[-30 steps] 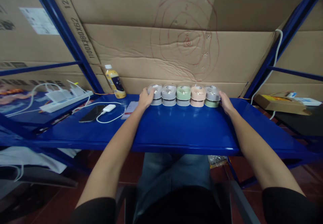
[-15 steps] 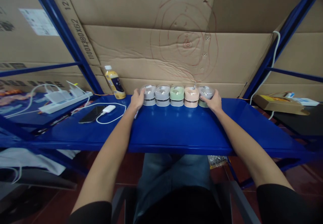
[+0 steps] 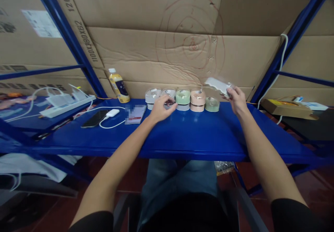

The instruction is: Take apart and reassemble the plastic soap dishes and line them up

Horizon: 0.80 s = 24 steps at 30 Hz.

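Observation:
A row of small rounded boxes with clear lids lies along the back of the blue shelf, most of them in stacks of two. My right hand [image 3: 237, 99] grips one pale box [image 3: 218, 85], lifted and tilted on its side above the row's right end. Below it a single green box [image 3: 212, 105] stands on the shelf. To its left are a peach stack [image 3: 197, 101] and a stack with a green top box [image 3: 183, 98]. My left hand [image 3: 161, 109], fingers curved and apart, is in front of a grey stack [image 3: 168, 92] and partly hides it. A light grey stack [image 3: 153, 96] is at the left end.
On the blue shelf [image 3: 188, 138], left of the boxes, lie a phone with a lit screen [image 3: 137, 114], a dark phone [image 3: 95, 118] and a white charger [image 3: 112, 113] with a looped cable. A yellow bottle [image 3: 119, 86] stands behind them. Cardboard [image 3: 130, 51] backs the shelf.
My right hand has lifted the top box off the right-end stack, exposing the green box beneath. My left hand has moved right from the left-end stack, uncovering the lit phone.

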{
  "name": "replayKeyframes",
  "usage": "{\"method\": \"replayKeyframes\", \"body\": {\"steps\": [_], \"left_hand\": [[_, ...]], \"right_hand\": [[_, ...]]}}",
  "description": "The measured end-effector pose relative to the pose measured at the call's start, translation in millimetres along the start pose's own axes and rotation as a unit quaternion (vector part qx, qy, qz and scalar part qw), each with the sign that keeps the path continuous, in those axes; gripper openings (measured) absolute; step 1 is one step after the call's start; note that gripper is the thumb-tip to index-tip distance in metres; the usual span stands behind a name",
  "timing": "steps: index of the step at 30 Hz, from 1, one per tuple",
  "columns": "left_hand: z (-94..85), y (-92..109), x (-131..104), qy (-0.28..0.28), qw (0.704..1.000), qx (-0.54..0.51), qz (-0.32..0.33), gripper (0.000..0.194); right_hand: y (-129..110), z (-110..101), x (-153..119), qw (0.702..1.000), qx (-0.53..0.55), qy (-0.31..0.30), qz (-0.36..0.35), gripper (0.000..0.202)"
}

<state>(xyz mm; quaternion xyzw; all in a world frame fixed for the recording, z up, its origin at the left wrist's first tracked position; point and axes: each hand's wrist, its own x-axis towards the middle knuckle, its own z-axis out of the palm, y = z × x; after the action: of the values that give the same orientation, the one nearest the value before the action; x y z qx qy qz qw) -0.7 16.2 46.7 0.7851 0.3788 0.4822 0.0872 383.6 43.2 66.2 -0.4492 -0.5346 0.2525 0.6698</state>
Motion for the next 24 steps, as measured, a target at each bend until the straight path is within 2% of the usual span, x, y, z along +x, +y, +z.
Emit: {"method": "replayKeyframes", "body": {"steps": [2, 5, 7, 10, 13, 16, 19, 21, 24], "left_hand": [[12.1, 4, -3, -0.085, 0.988, -0.125, -0.033, 0.056], [21.5, 2, -11, -0.176, 0.954, -0.228, -0.084, 0.092], [20.9, -1, -18, -0.207, 0.944, -0.239, -0.096, 0.101], [13.9, -2, -29, -0.248, 0.937, -0.229, -0.089, 0.097], [8.4, 0, -37, -0.258, 0.946, -0.183, -0.064, 0.093], [9.7, 3, -40, -0.248, 0.960, -0.123, -0.032, 0.095], [15.8, 9, -40, -0.237, 0.970, -0.056, -0.003, 0.098], [20.0, 12, -40, -0.231, 0.973, -0.026, 0.014, 0.098], [22.9, 14, -41, -0.236, 0.971, -0.022, 0.033, 0.100]], "right_hand": [[-13, 7, -17, 0.991, 0.016, -0.133, -0.003, 0.063], [-23, 26, -43, 0.946, -0.017, -0.324, 0.009, 0.067], [-22, 39, -57, 0.906, -0.047, -0.420, 0.012, 0.069], [-12, 53, -68, 0.862, -0.059, -0.502, 0.017, 0.075], [-1, 56, -70, 0.831, -0.069, -0.551, 0.003, 0.084], [1, 54, -69, 0.812, -0.106, -0.574, -0.016, 0.095], [-3, 57, -74, 0.820, -0.178, -0.542, -0.053, 0.108], [-6, 65, -82, 0.828, -0.219, -0.504, -0.112, 0.116], [-8, 78, -95, 0.824, -0.254, -0.469, -0.191, 0.116]]}}
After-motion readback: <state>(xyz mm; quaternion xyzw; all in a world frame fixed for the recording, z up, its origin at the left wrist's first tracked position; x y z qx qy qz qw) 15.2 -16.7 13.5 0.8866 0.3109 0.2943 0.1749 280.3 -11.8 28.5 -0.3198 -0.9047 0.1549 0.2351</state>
